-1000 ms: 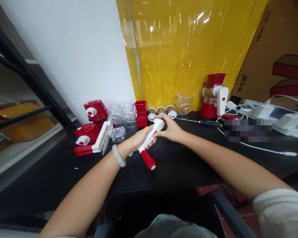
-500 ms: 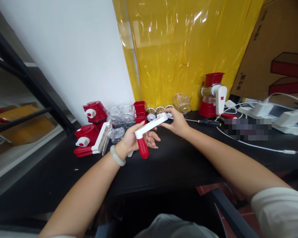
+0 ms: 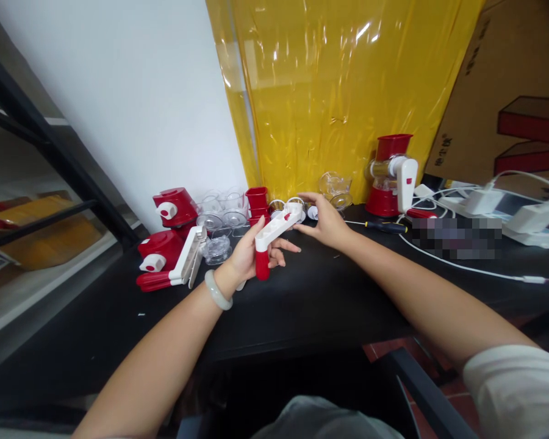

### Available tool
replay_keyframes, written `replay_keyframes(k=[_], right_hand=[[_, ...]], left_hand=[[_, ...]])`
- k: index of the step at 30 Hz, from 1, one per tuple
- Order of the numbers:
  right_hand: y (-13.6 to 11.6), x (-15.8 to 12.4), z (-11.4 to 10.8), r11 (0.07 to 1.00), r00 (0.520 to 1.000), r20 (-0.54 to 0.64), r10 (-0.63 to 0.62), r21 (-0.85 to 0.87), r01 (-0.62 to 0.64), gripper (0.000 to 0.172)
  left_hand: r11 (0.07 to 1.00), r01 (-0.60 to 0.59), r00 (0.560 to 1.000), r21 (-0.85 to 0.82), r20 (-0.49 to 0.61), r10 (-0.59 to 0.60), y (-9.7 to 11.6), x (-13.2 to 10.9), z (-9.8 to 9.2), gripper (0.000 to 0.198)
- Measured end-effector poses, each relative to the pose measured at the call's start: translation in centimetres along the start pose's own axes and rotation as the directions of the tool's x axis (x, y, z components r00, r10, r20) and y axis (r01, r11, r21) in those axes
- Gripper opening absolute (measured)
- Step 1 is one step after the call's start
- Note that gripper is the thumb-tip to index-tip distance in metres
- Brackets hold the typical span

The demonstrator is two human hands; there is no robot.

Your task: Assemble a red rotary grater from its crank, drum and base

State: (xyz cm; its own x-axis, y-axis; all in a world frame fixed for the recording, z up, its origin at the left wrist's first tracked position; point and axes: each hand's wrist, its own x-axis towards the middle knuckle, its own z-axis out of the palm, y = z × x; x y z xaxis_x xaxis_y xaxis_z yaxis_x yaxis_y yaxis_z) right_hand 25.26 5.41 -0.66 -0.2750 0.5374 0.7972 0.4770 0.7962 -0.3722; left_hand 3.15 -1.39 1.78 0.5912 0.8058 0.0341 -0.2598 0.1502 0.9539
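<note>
A crank handle (image 3: 274,229) with a white arm and a red grip is held above the black table by both hands. My left hand (image 3: 247,251) is closed on its near end, thumb along the white arm; the other fingers extend behind the red grip. My right hand (image 3: 326,224) has thumb and forefinger around the rounded far end. A small red spot shows on the white arm near that end. Just beyond the hands stand red square hoppers (image 3: 257,201) and metal drums with white ends (image 3: 277,207).
Red grater bases (image 3: 161,249), more crank handles (image 3: 186,256) and clear plastic parts (image 3: 217,249) lie on the left. On the right are a screwdriver (image 3: 384,227), an assembled rotary grater (image 3: 388,177), white cables and a power strip (image 3: 526,227). A yellow plastic curtain (image 3: 338,91) hangs behind.
The crank handle has been rolled over, so its broad side with the red spot now faces up. Its red grip has swung to point more straight down, in front of my left fingers.
</note>
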Motion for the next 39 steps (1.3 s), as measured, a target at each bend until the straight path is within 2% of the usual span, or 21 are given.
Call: replay_keyframes(k=[2,3,4,5,7,8,9,10,11,12,16,21,24,31,33,37,39], right_hand=[[0.8,0.6,-1.0,0.995,0.989,0.114,0.09,0.035,-0.095,0.073],[1.3,0.8,-1.7,0.985,0.962,0.221,0.16,0.032,-0.171,0.065],[1.7,1.0,-2.5,0.969,0.901,0.366,0.232,-0.007,-0.246,0.054],[2.2,1.2,-3.4,0.947,0.802,0.514,0.304,-0.07,-0.313,0.047],[2.9,1.3,-5.1,0.886,0.514,0.745,0.426,-0.228,-0.404,0.047],[3.2,1.3,-5.7,0.852,0.37,0.803,0.468,-0.298,-0.43,0.052],[3.4,1.3,-6.3,0.823,0.262,0.827,0.498,-0.354,-0.445,0.056],[3.5,1.2,-6.6,0.802,0.194,0.834,0.516,-0.391,-0.451,0.058],[3.6,1.1,-6.8,0.789,0.155,0.835,0.528,-0.414,-0.453,0.059],[3.6,1.1,-6.9,0.783,0.14,0.833,0.535,-0.428,-0.451,0.057],[2.9,1.0,-6.2,0.784,0.123,0.825,0.552,-0.463,-0.414,0.043],[1.4,1.0,-5.4,0.795,0.112,0.822,0.558,-0.491,-0.356,0.023],[0.7,0.9,-5.0,0.787,0.106,0.815,0.569,-0.504,-0.355,0.018],[0.6,0.7,-4.1,0.799,0.162,0.802,0.575,-0.508,-0.323,0.01],[0.7,0.6,-3.9,0.821,0.223,0.798,0.56,-0.496,-0.283,0.009],[0.7,0.6,-3.5,0.885,0.477,0.747,0.462,-0.424,-0.193,0.01],[0.6,0.5,-3.3,0.914,0.58,0.71,0.399,-0.361,-0.187,0.01]], left_hand=[[0.999,-0.003,0.999,0.052,-0.042,0.005,-0.2,0.2,0.1,0.058],[0.997,-0.008,0.998,0.081,-0.069,0.013,-0.3,0.3,0.1,0.054],[0.994,-0.016,0.995,0.113,-0.095,0.027,-0.4,0.4,0.2,0.051],[0.989,-0.028,0.992,0.143,-0.117,0.045,-0.6,0.4,0.2,0.049],[0.979,-0.055,0.987,0.195,-0.139,0.083,-0.9,0.5,0.3,0.047],[0.975,-0.07,0.986,0.211,-0.137,0.1,-1.0,0.5,0.4,0.047],[0.972,-0.083,0.985,0.22,-0.129,0.113,-1.2,0.5,0.4,0.047],[0.971,-0.093,0.986,0.222,-0.118,0.121,-1.3,0.5,0.4,0.046],[0.971,-0.099,0.987,0.219,-0.106,0.124,-1.4,0.5,0.4,0.045],[0.972,-0.104,0.988,0.213,-0.094,0.126,-1.4,0.6,0.4,0.045],[0.969,-0.143,0.985,0.2,-0.066,0.159,-1.6,0.6,0.3,0.043],[0.951,-0.204,0.967,0.232,-0.105,0.233,-1.8,0.7,0.4,0.042],[0.935,-0.247,0.95,0.256,-0.124,0.285,-1.8,0.7,0.4,0.043],[0.92,-0.28,0.925,0.275,-0.178,0.336,-2.0,0.9,0.5,0.042],[0.914,-0.284,0.912,0.291,-0.211,0.351,-2.1,1.0,0.5,0.041],[0.895,-0.259,0.894,0.363,-0.259,0.364,-2.5,1.3,0.3,0.043],[0.881,-0.248,0.892,0.402,-0.261,0.37,-2.6,1.3,0.2,0.043]])
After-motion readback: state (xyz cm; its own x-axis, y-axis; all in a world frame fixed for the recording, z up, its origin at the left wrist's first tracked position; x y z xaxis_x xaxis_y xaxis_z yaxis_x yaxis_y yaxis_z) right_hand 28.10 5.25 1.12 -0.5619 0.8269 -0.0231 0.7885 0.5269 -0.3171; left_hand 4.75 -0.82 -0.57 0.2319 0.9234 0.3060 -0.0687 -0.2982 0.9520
